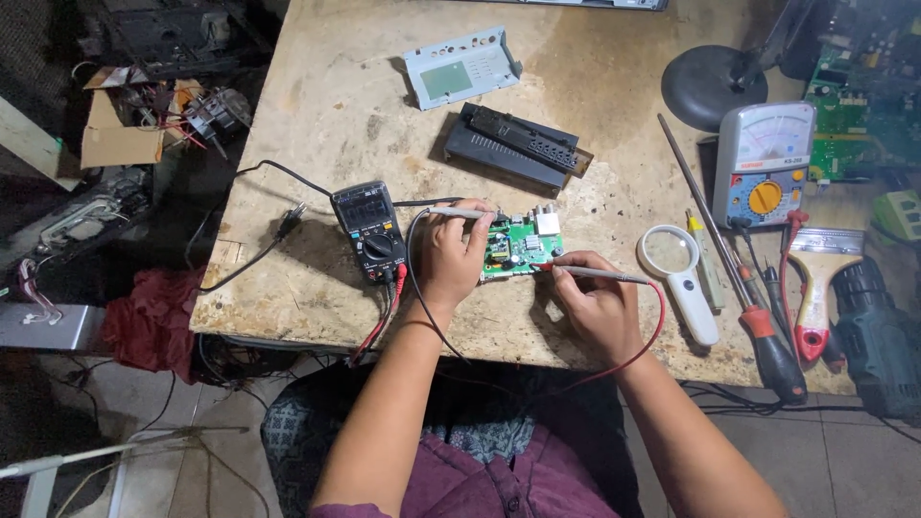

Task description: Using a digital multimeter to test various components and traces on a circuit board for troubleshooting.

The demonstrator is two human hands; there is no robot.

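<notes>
A worn chipboard workbench (pixel 326 105) fills the view. Nearest, the right hand (pixel 597 305) grips a red-leaded probe (pixel 597 274), its tip touching the small green circuit board (pixel 518 247) lying between the 2 hands. The left hand (pixel 453 257) steadies the board's left edge and pinches a black-leaded probe (pixel 459 212). Just left sits a black digital multimeter (pixel 369 230). Farther back lie a magnifying glass (pixel 676 273) and an analog meter (pixel 765 163).

On the counter (pixel 317 105), the circuit board (pixel 518 247) lies centre, between both hands. Digital multimeter (pixel 368 230) just left of it; magnifying glass (pixel 676 273) to its right; analogue meter (pixel 765 163) farther right; slotted housing (pixel 513 146) behind.
</notes>
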